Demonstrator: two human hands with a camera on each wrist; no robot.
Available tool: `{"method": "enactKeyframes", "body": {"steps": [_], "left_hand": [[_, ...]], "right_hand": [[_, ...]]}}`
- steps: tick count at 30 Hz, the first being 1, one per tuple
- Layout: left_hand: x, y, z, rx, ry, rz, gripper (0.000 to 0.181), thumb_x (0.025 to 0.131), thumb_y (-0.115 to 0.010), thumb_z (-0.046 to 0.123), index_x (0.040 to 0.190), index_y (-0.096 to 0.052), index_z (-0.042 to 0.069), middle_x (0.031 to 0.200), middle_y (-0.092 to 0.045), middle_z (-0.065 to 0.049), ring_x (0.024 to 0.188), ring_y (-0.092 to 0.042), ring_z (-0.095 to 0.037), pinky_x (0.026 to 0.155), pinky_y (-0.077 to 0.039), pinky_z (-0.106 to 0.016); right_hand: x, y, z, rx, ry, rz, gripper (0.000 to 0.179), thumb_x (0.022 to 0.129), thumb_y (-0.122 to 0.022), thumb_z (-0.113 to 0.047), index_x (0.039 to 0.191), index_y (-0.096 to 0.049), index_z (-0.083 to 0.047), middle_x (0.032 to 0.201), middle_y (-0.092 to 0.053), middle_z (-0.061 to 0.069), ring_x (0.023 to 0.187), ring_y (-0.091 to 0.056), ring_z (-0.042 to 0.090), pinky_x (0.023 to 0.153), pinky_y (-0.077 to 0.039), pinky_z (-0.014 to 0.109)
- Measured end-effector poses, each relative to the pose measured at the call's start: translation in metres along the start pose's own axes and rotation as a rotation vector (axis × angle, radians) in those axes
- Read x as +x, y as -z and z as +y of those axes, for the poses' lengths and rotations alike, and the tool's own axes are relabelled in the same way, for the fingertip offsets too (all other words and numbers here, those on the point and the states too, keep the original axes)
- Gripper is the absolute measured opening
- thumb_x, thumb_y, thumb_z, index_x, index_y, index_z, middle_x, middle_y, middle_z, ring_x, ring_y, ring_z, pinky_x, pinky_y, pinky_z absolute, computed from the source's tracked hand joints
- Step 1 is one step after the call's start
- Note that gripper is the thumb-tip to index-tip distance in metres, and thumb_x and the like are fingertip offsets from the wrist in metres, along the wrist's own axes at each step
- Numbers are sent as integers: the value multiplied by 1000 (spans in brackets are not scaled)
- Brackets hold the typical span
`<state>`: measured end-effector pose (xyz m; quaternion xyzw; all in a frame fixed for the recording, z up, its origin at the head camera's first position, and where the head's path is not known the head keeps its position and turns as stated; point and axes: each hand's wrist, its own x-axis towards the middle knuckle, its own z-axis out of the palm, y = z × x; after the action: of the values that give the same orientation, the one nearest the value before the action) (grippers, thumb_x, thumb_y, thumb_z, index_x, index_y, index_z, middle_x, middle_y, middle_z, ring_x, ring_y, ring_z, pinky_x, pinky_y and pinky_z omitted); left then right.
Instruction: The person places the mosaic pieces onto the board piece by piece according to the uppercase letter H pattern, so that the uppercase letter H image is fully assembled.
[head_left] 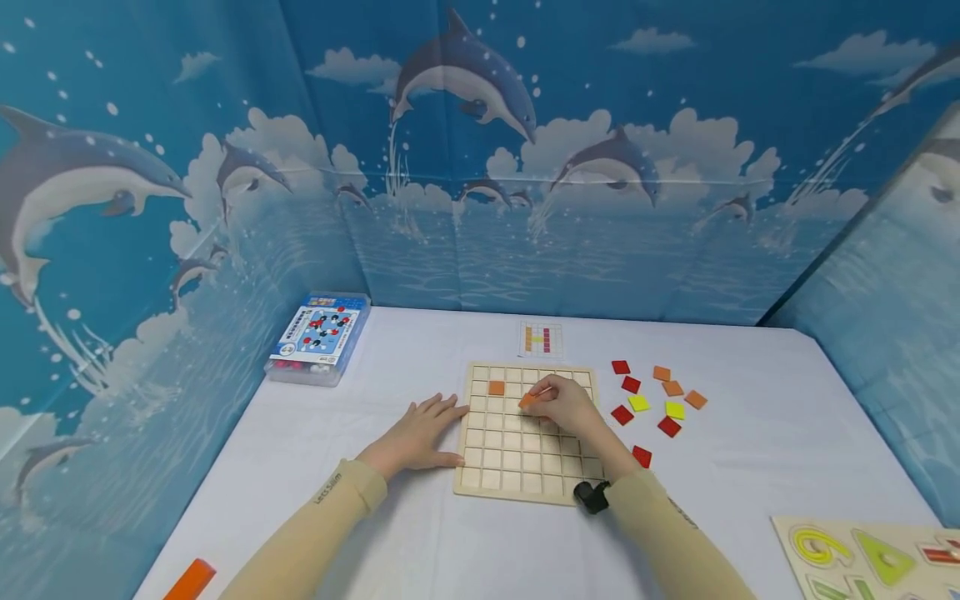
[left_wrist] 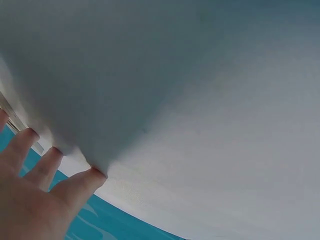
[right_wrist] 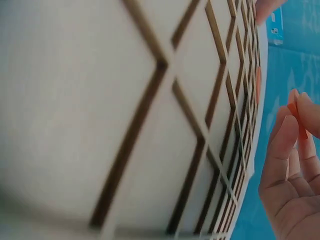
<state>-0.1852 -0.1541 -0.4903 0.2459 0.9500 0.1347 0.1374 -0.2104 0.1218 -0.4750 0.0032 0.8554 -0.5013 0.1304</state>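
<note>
A wooden grid board (head_left: 510, 461) lies flat on the white table, one orange square tile (head_left: 497, 388) set in a cell near its upper left. Between thumb and fingertips, my right hand (head_left: 566, 406) pinches another orange tile (head_left: 528, 401) above the board's upper middle; the right wrist view shows that held tile (right_wrist: 298, 116) edge-on. My left hand (head_left: 422, 436) rests at the board's left edge with fingers spread, fingertips touching the frame. In the left wrist view the left hand (left_wrist: 37, 195) has its fingertips on the white surface.
Loose red tiles (head_left: 622, 415), orange tiles (head_left: 672, 388) and yellow tiles (head_left: 675, 410) lie right of the board. Behind it is a pattern card (head_left: 541, 340). A plastic box (head_left: 318, 337) stands back left, a wooden puzzle board (head_left: 862, 554) front right, an orange block (head_left: 190, 579) front left.
</note>
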Motion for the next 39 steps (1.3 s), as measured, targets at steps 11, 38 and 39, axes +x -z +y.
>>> {"method": "enactKeyframes", "body": {"steps": [11, 38, 39], "left_hand": [[2, 0, -2, 6, -13, -4, 85, 84, -70, 56, 153, -36, 20, 161, -30, -13, 149, -24, -40, 115, -23, -68], [1, 1, -2, 9, -33, 16, 84, 84, -71, 54, 152, -37, 20, 160, -32, -13, 148, -26, -41, 112, -26, -69], [2, 0, -2, 11, -33, 14, 84, 84, -71, 55, 152, -37, 20, 160, -32, -13, 148, -26, -41, 112, -27, -69]], "right_hand": [[18, -29, -15, -108, 44, -9, 15, 87, -74, -13, 101, -71, -9, 86, -68, 5, 72, -59, 14, 63, -47, 24], [29, -50, -25, -334, 92, 14, 8, 86, -74, -7, 84, -66, -8, 81, -63, 5, 69, -53, 16, 60, -43, 26], [28, -50, -25, -335, 96, 12, 8, 86, -74, -7, 84, -66, -8, 81, -64, 5, 69, -53, 16, 60, -43, 26]]}}
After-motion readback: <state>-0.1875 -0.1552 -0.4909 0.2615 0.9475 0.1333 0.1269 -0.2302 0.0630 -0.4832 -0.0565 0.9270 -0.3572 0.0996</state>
